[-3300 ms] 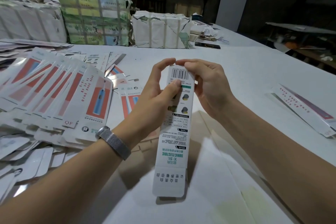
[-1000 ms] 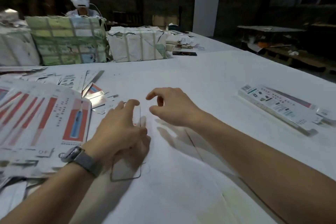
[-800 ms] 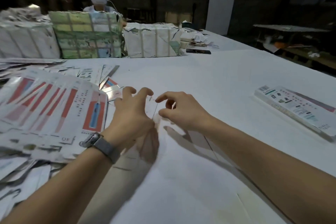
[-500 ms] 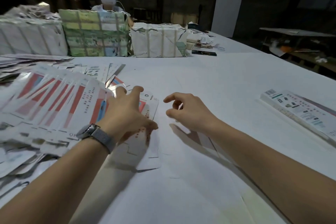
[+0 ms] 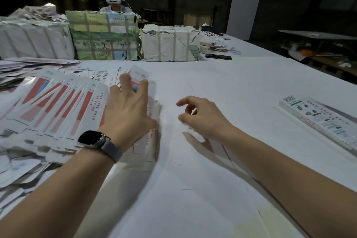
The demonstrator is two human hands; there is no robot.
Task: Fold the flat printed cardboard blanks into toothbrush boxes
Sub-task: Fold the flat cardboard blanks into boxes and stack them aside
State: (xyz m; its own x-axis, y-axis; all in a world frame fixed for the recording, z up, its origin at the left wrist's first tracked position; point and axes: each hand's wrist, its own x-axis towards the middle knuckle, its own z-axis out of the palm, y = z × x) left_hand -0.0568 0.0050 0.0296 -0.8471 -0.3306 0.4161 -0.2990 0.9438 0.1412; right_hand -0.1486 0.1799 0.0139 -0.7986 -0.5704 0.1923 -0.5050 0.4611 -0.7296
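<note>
The flat blank [image 5: 148, 106] lies at the right edge of the fanned pile of blanks [image 5: 58, 106] on the bench [image 5: 222, 83], partly under the left hand [image 5: 127, 114]. That hand lies spread on it, fingers fairly straight and reaching over its far end, pressing rather than gripping; motion blur hides whether a fingertip has hooked the edge. The card looks thin, light and glossy, so it probably slides easily on its neighbours and bends along its printed creases. A sound hold would be a pinch at one long edge, near the middle, clear of the end flaps.

The right hand [image 5: 201, 118] hovers just beside it, loosely curled and holding nothing.

Well apart on the right lies a folded box [image 5: 316, 118]. At the far side stand three wrapped, strapped bundles [image 5: 104, 36]; their contents do not show.
</note>
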